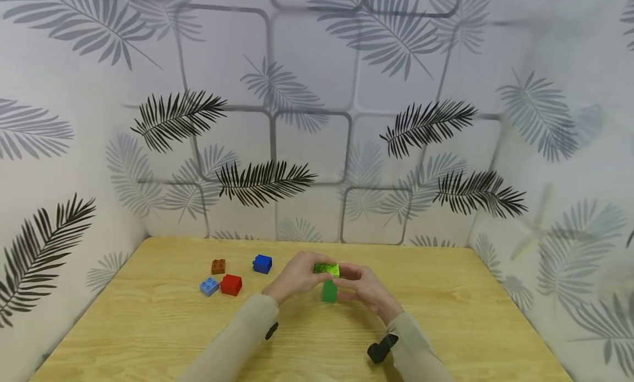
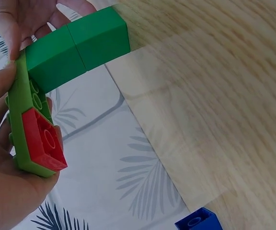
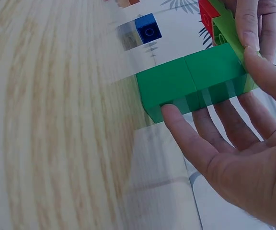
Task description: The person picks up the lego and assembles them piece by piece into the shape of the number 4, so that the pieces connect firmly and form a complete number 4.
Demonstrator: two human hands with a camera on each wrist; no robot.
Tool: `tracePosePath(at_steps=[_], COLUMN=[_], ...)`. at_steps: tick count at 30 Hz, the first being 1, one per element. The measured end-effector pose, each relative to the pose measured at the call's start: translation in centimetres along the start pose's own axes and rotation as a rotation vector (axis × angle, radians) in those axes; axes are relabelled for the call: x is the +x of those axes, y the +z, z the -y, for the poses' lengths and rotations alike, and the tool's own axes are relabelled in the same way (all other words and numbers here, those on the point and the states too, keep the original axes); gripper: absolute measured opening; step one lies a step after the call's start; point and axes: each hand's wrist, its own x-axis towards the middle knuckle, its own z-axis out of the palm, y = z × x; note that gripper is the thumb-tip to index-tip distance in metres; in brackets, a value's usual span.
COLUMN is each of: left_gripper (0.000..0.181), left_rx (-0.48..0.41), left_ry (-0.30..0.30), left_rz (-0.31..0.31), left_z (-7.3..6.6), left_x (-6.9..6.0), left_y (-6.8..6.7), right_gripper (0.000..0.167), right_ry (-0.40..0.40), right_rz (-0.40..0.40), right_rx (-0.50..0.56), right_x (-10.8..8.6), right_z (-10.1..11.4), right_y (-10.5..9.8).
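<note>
The left hand [image 1: 299, 274] pinches the light-green brick [image 2: 18, 105], thumb at one end and fingers behind its studs. The right hand [image 1: 369, 289] is wrapped round two dark-green blocks [image 2: 56, 55], stacked end to end under the brick's end nearest that hand, its thumb on the light-green brick. A small red brick [image 2: 41, 143] hangs under the other end, in front of the left hand's fingers. Whether the stack rests on the desk [image 1: 124, 327] I cannot tell.

Past the left hand's outer side lies a dark-blue block [image 1: 262, 264]; farther out are a loose red block [image 1: 231, 284], a light-blue brick [image 1: 209, 286] and a brown brick [image 1: 218, 267].

The step in hand looks like seating the joint between light-green brick and stack. The next move likely calls for bracing the stack and pressing squarely above it.
</note>
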Motion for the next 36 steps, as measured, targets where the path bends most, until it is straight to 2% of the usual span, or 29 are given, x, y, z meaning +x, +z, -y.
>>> tracePosePath(at_steps=[4, 10, 15, 19, 23, 26, 31, 36], left_gripper=[0.032, 0.033, 0.034, 0.034, 0.037, 0.041, 0.046, 0.049], left_rx=[0.009, 0.058, 0.090, 0.042, -0.093, -0.169, -0.190, -0.153], left_ry=[0.011, 0.057, 0.076, 0.094, 0.081, 0.049, 0.014, -0.025], left_rz=[-0.007, -0.038, -0.059, -0.062, -0.051, -0.051, -0.038, 0.005], left_z=[-0.1, 0.2, 0.5, 1.1, 2.1, 2.9, 4.0, 5.0], left_x=[0.0, -0.1, -0.3, -0.4, -0.7, -1.0, -1.3, -1.6], left_y=[0.2, 0.5, 0.6, 0.5, 0.2, -0.1, -1.0, -2.3], right_gripper=[0.058, 0.058, 0.053, 0.050, 0.047, 0.049, 0.051, 0.047], right_ry=[0.005, 0.015, -0.008, -0.026, -0.032, -0.039, -0.054, -0.039], right_rz=[0.008, -0.086, -0.105, -0.112, -0.110, -0.107, -0.112, -0.130], right_rx=[0.010, -0.014, -0.065, -0.087, -0.104, -0.112, -0.109, -0.100], right_x=[-0.1, 0.0, -0.1, -0.2, -0.5, -0.6, -0.6, -0.5], right_z=[0.1, 0.1, 0.2, 0.3, 0.2, 0.2, 0.4, 0.7], right_y=[0.0, 0.9, 1.5, 1.8, 2.1, 2.3, 2.3, 2.4])
